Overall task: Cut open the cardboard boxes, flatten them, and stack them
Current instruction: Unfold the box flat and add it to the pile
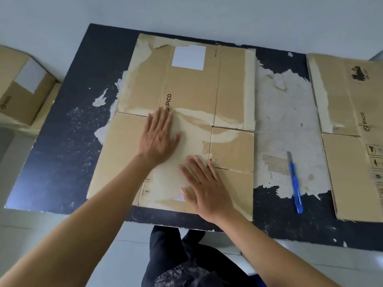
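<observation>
At far left of frame, partly cut off, an assembled box (22, 85) sits beside the dark tabletop (68, 131), not on it. Centre-left to centre: flattened box (190, 94) lies flat on the tabletop, white label (189, 58) near its top edge, "PICO" print mid-panel. L hand (159, 137) rests palm down on it just below the print, fingers straight & slightly spread, gripping nothing. R hand (205, 187) lower & to the right, also palm down on the same cardboard, fingers splayed, nothing held. Right of centre, a blue utility knife (295, 183) lies on the worn pale patch, apart from both sheets. Far right: second flattened box (348, 141), flat on the tabletop, cut off by the frame edge.
</observation>
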